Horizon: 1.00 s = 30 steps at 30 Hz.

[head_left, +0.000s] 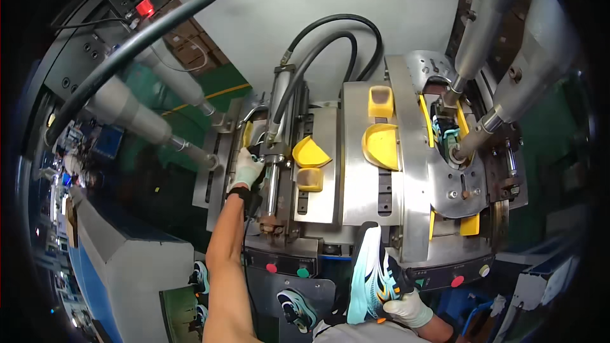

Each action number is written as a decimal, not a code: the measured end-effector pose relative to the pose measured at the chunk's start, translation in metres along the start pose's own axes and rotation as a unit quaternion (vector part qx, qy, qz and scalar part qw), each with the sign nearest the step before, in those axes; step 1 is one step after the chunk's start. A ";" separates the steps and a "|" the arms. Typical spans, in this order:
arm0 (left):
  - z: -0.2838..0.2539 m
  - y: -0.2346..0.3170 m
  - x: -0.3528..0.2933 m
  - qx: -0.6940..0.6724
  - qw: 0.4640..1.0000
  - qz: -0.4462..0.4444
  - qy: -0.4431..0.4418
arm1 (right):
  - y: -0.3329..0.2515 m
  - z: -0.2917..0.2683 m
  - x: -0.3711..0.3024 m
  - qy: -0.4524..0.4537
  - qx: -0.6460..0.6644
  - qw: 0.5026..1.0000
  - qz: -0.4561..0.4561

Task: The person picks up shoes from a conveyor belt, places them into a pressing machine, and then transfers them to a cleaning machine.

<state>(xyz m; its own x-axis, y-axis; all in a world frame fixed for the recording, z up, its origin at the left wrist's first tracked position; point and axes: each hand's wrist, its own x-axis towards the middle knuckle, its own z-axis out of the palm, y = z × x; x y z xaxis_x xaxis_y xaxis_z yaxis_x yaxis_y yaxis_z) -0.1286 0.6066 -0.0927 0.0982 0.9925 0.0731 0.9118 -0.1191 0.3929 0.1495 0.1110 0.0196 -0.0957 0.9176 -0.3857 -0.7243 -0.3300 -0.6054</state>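
One shoe held in right hand, before press; left hand at press's left side, grip unclear. Likely loading or unloading; next move probably needs steady shoe.

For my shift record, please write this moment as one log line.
left hand: at left fixture, grip unclear | right hand: holds turquoise-and-white shoe | right fixture: another shoe between yellow pads
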 end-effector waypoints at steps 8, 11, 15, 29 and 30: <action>-0.109 0.040 -0.021 -0.025 0.999 0.035 -0.012 | 0.012 0.014 0.035 0.051 -0.115 0.992 -0.024; -0.171 0.029 -0.093 -0.132 0.987 0.068 0.058 | 0.005 0.058 0.053 0.024 -0.098 0.994 -0.043; -0.201 -0.018 -0.220 -0.229 0.962 0.053 0.137 | 0.026 0.093 0.105 0.014 -0.077 0.995 -0.061; -0.029 -0.155 -0.579 -0.173 0.906 -0.365 0.131 | 0.043 0.167 0.519 0.254 -0.510 0.811 -0.136; -0.008 -0.159 -0.596 -0.178 0.891 -0.397 0.133 | 0.045 0.156 0.536 0.267 -0.622 0.729 -0.102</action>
<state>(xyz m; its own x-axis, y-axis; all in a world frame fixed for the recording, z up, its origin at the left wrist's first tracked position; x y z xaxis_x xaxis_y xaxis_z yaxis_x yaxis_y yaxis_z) -0.3351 0.0339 -0.1914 -0.6623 0.7316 -0.1615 0.4635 0.5694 0.6789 -0.0413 0.6225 -0.1054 0.4476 0.8679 -0.2153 0.5240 -0.4497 -0.7233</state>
